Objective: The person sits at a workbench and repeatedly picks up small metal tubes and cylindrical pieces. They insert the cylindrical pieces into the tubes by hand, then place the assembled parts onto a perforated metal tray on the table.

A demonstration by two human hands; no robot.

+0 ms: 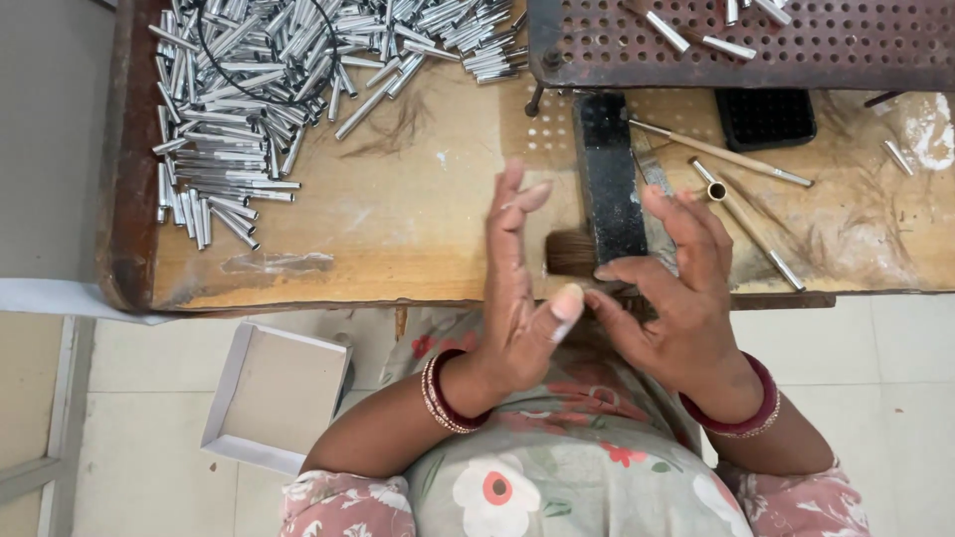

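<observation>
Two hands work a brown tuft of bristle hair (572, 253): left hand (517, 298) open-palmed, right hand (671, 298) pinching it. I judge many loose silver metal ferrule tubes (249, 99) still unfilled; few finished wooden-handled brushes (736, 159) lie by.

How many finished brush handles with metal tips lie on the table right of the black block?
2 clearly: one wooden handle runs diagonally just below the black tray, another lies lower, near the right hand. That hand may hide more.

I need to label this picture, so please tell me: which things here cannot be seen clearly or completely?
- Head view: the tuft of brown bristles is partly hidden behind the left hand and the black block.
- What the right hand fingertips pinch is hidden by the fingers.
- The pile of metal tubes and the perforated tray are cut off by the top edge.
- The white box contents cannot be told.
</observation>
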